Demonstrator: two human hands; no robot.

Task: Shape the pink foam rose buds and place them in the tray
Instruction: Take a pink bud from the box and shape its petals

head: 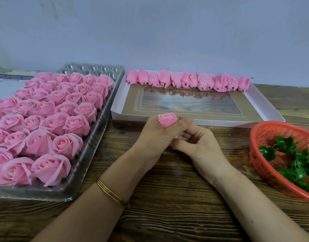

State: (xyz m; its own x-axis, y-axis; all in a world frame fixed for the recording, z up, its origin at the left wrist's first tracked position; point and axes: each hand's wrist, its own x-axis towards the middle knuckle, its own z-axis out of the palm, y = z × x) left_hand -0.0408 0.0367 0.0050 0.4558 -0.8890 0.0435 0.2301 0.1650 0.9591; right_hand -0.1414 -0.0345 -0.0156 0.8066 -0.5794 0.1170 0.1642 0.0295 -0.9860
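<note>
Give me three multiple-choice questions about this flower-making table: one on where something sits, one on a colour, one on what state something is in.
1. Where is the basket?
A. Right of the hands
B. On the clear tray
C. Inside the white box

2. What colour are the leaf pieces in the basket?
A. Yellow
B. Green
C. Blue

3. How is the rose bud at the centre?
A. Lying in the white box
B. Gripped in the left hand
C. Dropped on the table

Answers: 1 A, it sits at the table's right edge. 2 B, they are dark green. 3 B, the fingers close around its base, with the right hand touching below.
</note>
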